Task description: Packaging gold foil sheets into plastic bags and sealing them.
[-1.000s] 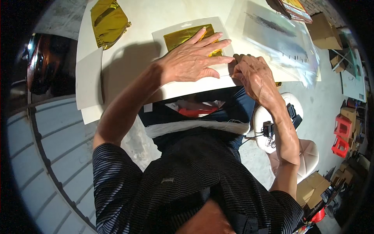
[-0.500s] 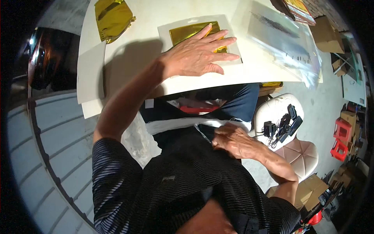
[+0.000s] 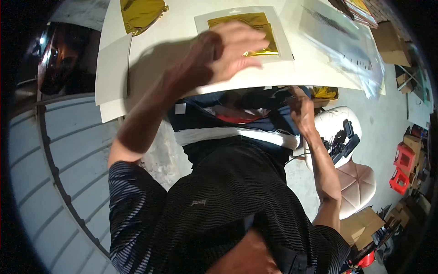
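Note:
A shiny gold foil packet lies on a pale card with a hang hole at its far edge. Over the packet's near left part is my left hand, slightly blurred, fingers stretched out and holding nothing. It looks lifted off the foil, though the exact gap is unclear. My right hand is at the table's near edge, above my lap on the right. Its fingers are curled, with the tips partly hidden near the edge; whatever they hold cannot be made out.
On the white table lie a gold pouch at far left and clear plastic sheets at right. A pale card sheet lies along the left edge. Right of my legs stands a chair with black cabled devices.
My left hand has come off the gold packet, baring more of it. My right hand has moved from my waist forward to the table's near edge. The view has shifted slightly.

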Demonstrator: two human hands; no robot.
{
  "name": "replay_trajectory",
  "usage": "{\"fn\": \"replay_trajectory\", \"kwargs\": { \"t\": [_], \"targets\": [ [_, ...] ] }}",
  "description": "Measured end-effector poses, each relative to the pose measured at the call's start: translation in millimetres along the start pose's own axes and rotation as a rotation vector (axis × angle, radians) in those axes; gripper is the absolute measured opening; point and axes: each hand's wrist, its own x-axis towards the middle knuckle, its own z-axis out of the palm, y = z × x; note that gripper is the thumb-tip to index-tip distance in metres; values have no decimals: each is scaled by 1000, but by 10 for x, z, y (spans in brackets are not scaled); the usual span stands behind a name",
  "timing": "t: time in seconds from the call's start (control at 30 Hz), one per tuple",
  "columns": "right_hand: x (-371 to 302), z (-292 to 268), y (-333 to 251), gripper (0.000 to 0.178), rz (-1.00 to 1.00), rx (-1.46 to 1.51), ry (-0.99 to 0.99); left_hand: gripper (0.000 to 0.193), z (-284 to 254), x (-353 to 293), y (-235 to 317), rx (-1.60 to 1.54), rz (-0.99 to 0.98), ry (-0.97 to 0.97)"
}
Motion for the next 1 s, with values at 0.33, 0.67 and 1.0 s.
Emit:
{"fn": "replay_trajectory", "kwargs": {
  "t": [0.33, 0.67, 1.0],
  "targets": [
    [-33, -210, -354, 40, 22, 463, -221, 32, 125, -607, 655, 145, -209, 37],
    [-40, -207, -56, 29, -170, -418, -151, 36, 193, -673, 649, 130, -234, 110],
    [177, -614, -917, 66, -636, -362, 219, 41, 112, -712, 745, 134, -394, 106]
  ]
}}
